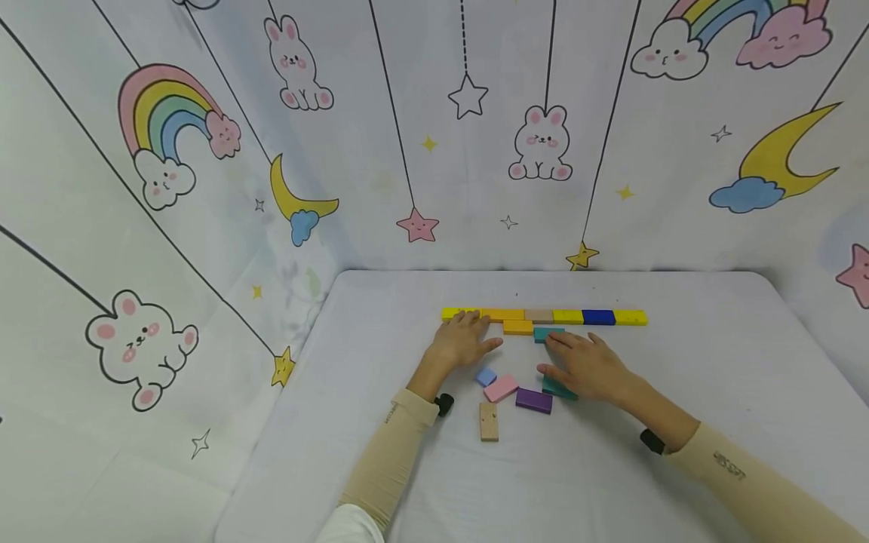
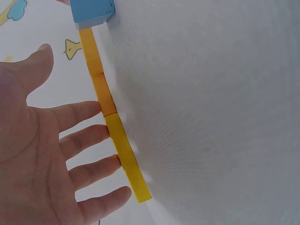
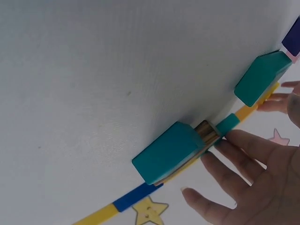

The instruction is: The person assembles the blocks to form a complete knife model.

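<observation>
Left fingers (image 2: 96, 171) against oblong yellow block (image 2: 127, 157)

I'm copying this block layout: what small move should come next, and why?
Probably the right hand should nudge the teal block at its fingertips slightly forward: it sits slightly farther from the back row than the orange block beside it.

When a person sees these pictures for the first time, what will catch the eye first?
Probably the row of coloured blocks near the far edge of the white table, with the left hand at its left end. Just in front of it, the right hand is at a teal block. On the printed backdrop, a rainbow stands out at upper left.
</observation>
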{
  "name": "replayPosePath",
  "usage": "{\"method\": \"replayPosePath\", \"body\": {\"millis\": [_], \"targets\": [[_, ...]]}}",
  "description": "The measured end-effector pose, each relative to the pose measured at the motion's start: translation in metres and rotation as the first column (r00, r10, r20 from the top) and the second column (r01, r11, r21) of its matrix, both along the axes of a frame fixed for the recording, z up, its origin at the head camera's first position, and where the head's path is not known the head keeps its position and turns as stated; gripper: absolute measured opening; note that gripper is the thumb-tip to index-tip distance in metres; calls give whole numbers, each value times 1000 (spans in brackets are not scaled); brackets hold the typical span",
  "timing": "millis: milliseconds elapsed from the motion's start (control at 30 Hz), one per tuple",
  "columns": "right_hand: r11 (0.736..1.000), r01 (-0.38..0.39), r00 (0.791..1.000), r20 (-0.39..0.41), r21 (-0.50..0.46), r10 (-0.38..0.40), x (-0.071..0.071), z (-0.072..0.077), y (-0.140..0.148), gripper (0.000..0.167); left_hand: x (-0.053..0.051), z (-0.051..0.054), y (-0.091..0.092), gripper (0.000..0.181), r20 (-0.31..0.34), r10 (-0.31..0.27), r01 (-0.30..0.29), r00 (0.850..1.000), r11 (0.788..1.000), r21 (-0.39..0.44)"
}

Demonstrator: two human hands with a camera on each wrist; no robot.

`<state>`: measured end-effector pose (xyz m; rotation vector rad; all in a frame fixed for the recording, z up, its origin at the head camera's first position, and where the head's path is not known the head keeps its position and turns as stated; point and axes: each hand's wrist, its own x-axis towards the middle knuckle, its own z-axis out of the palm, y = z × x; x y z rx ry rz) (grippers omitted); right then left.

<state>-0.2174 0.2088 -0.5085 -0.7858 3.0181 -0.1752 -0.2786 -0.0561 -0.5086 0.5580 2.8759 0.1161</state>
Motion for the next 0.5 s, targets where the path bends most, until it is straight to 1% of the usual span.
{"method": "replayPosePath", "body": {"millis": [300, 500], "targets": [[1000, -3, 1000, 11, -17, 3, -4, -2, 2, 66, 0, 0, 0, 74, -1, 2, -2, 1000, 1000, 5], [1000, 4, 1000, 26, -5, -4, -8, -4, 2, 68, 0, 0, -1, 75, 2, 6, -6, 1000, 1000, 2]]}}
